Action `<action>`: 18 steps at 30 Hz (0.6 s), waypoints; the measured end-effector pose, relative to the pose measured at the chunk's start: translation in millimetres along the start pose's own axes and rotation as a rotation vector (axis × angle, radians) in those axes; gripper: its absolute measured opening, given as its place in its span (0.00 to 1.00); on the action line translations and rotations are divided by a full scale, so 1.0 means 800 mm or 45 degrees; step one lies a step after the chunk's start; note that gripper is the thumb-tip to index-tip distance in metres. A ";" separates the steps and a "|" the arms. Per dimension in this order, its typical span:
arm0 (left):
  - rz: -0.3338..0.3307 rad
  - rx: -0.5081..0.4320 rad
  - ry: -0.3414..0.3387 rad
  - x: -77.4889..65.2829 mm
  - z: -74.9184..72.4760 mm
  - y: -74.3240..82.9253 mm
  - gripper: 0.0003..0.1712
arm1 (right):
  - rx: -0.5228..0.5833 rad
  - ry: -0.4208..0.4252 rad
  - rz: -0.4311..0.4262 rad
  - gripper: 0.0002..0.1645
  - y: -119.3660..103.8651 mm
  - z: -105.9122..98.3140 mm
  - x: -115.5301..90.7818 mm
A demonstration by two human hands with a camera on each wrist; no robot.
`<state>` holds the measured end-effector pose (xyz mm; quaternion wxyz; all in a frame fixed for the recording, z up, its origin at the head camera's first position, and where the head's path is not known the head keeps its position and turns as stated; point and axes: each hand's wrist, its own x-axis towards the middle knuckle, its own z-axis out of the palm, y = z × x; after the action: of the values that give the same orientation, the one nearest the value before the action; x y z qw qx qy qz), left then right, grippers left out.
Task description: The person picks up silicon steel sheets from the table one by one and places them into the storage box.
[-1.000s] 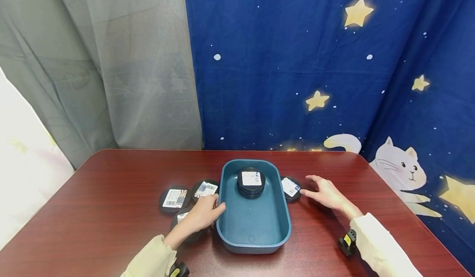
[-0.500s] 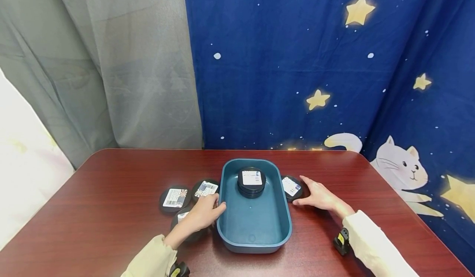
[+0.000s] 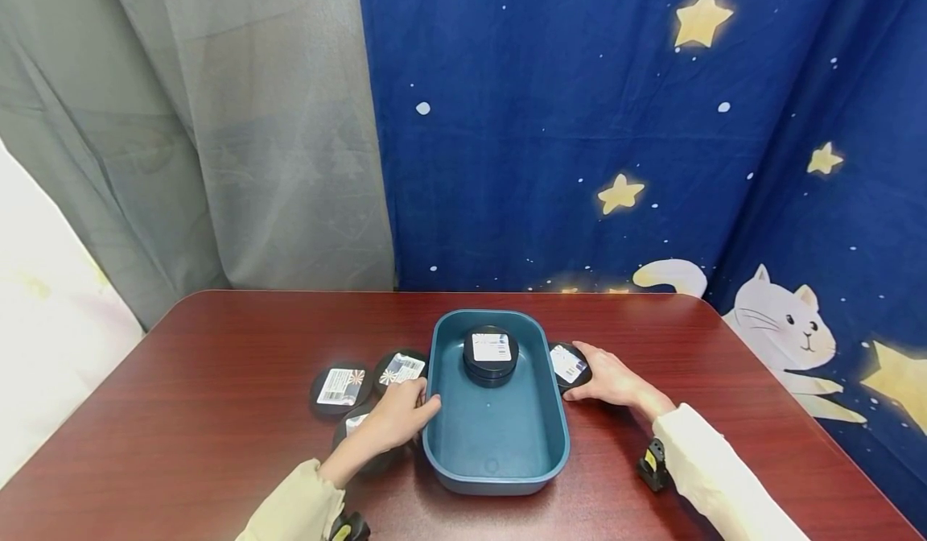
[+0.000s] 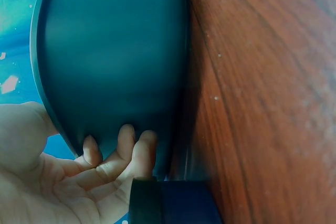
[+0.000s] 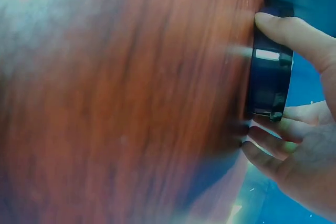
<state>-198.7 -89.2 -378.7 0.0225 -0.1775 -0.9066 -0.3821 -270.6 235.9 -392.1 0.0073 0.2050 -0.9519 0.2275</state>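
A blue curtain (image 3: pixel 521 146) printed with stars hung behind the counter (image 3: pixel 217 436), with a grey curtain (image 3: pixel 290 138) next to it. Upon the counter stood a blue bin (image 3: pixel 496 436), upright. Pale sleeves (image 3: pixel 731 476) covered both forearms. The left hand (image 3: pixel 397 416) had its grip clamped on the bin's left wall, thumb over the rim, fingers curled against the outside. The right hand (image 3: pixel 610 378) had its grip closed round the right-hand container (image 3: pixel 559 377), round and black, which lay just beside the bin's right wall. A black container (image 3: pixel 491 372) sat inside, near the far end. Left of the bin lay three black containers (image 3: pixel 319 400), one partly hidden by the left hand. Smallest were the white labels (image 3: pixel 491 348) on their tops.
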 end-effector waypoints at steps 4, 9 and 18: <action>0.004 0.011 0.009 0.000 0.000 0.000 0.12 | -0.021 -0.012 0.017 0.51 -0.003 0.001 0.001; -0.001 0.004 0.002 0.000 0.000 0.000 0.12 | -0.025 -0.012 0.059 0.52 -0.006 0.004 0.001; -0.009 0.000 0.000 0.000 0.000 0.001 0.12 | -0.050 0.010 0.070 0.52 -0.008 0.006 0.002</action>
<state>-198.7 -88.6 -378.1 0.0214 -0.1744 -0.9073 -0.3821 -269.0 228.2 -393.8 0.0089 0.1774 -0.9615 0.2095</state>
